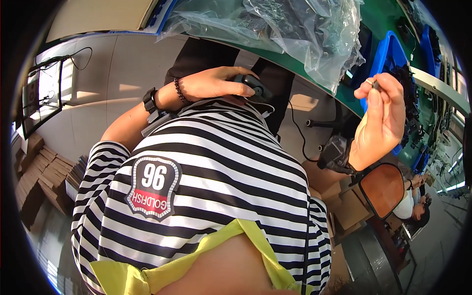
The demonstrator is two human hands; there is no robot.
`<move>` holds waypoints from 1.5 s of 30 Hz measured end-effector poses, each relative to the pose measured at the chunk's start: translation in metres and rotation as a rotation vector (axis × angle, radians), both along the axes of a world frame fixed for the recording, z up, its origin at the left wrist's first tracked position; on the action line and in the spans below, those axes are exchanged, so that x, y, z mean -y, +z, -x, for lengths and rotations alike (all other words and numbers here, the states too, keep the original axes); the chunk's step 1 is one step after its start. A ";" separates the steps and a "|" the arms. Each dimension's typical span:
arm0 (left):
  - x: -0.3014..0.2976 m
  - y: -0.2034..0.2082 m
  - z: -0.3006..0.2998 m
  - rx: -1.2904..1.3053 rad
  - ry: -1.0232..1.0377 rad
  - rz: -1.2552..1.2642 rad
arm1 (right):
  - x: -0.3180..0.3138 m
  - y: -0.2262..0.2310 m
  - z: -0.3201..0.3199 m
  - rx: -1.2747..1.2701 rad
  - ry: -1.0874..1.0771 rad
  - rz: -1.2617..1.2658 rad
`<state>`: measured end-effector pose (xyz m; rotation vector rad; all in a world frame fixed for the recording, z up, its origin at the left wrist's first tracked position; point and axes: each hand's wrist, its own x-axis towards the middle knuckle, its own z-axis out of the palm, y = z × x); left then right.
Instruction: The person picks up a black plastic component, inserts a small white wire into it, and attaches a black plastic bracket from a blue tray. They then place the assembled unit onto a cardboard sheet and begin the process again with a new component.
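My left hand (209,84) is closed around a small black handheld device (256,88) with a round button, held low in front of my striped shirt. A thin white cord (265,108) hangs near it. Raised at the right beside a blue bin (385,51), my right hand (386,118) is closed in a pinch. Between its thumb and fingertips shows a tiny dark piece (376,85), too small to name. Black parts (402,76) fill the bin behind that hand.
Clear plastic bags (309,29) lie over the green tabletop (350,100). A cardboard sheet (98,17) is at the upper left, stacked cardboard (44,172) at the left. A black cable (295,129) hangs below the table. An orange-brown chair (382,191) and another person (409,205) are at the right.
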<state>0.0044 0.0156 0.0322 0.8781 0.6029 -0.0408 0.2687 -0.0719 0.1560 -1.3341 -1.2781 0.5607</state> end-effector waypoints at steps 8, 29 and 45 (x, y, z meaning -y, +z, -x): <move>0.002 -0.010 -0.024 -0.012 -0.125 -0.100 | 0.037 -0.081 0.032 -0.021 0.405 0.364; 0.009 -0.027 -0.032 -0.146 -0.109 -0.382 | 0.048 -0.120 0.034 0.160 0.181 0.296; 0.012 -0.034 -0.024 -0.111 -0.089 -0.460 | 0.040 -0.111 0.045 0.441 0.257 0.196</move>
